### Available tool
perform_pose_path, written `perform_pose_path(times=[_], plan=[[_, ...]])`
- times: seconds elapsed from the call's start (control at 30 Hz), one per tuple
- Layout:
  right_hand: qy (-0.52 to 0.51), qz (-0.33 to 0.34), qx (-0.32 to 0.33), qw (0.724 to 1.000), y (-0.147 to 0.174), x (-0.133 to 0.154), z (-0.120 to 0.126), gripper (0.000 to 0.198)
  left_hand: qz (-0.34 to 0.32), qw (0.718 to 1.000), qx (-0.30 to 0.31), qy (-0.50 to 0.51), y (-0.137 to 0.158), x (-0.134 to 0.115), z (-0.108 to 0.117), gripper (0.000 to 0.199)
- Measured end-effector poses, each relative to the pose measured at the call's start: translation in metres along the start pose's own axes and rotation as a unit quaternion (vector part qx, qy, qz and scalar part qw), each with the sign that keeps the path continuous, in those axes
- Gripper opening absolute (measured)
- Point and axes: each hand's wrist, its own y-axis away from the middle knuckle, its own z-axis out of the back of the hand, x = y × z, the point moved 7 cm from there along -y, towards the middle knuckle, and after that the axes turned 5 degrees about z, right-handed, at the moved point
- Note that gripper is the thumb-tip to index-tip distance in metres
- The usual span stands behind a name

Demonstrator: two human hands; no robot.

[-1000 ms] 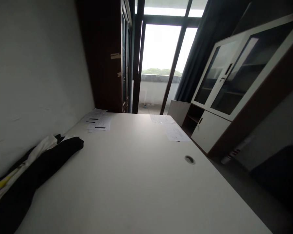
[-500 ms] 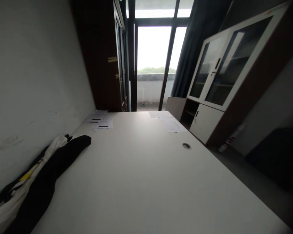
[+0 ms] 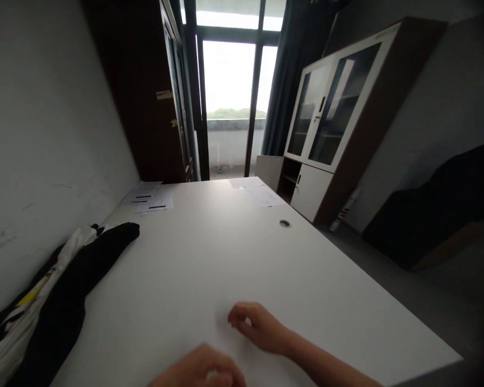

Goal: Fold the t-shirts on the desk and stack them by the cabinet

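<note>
My right hand (image 3: 256, 324) hovers low over the white desk (image 3: 177, 269), its fingers curled in toward the thumb. A small gap shows through the loop they form, and nothing is in it. Closer to me, at the bottom edge, my left hand (image 3: 204, 367) is partly cut off and somewhat blurred. Its fingers also bend inward around a small gap, with no object visible in them. Bare desktop is what both hands are nearest to. Along the wall on the left lies a bundle of black and white clothing (image 3: 70, 287), apart from the hands.
Printed papers (image 3: 149, 198) lie at the desk's far left, and more sheets (image 3: 262, 194) at its far right. A cable hole (image 3: 285, 223) sits near the right edge. Behind stand a dark cabinet (image 3: 125, 97), a glass-door cabinet (image 3: 326, 118) and a window (image 3: 229, 75).
Both of my hands have come into view over the desk from the bottom. The camera has turned a little right, so the room appears shifted left.
</note>
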Motion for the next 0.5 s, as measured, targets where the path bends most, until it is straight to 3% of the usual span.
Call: perform_pose_path(times=[0.07,0.13,0.23,0.3,0.5], plan=[[0.067,0.008,-0.041,0.997,-0.024,-0.015,0.006,0.016,0.035,0.984,-0.176,-0.021,-0.035,0.017,0.056,0.035],[0.157,0.014,-0.079,0.984,-0.055,-0.034,0.014,0.016,0.079,0.940,-0.319,-0.087,-0.061,0.033,0.108,0.030],[0.245,0.014,-0.107,0.964,-0.092,-0.058,0.022,0.013,0.096,0.908,-0.383,-0.138,-0.088,0.052,0.150,0.026],[0.264,0.012,-0.124,0.956,-0.098,-0.068,0.024,0.013,0.085,0.903,-0.392,-0.152,-0.095,0.062,0.155,0.024],[0.236,0.026,-0.135,0.962,-0.074,-0.068,0.019,0.016,0.036,0.900,-0.403,-0.160,-0.098,0.083,0.133,0.024]])
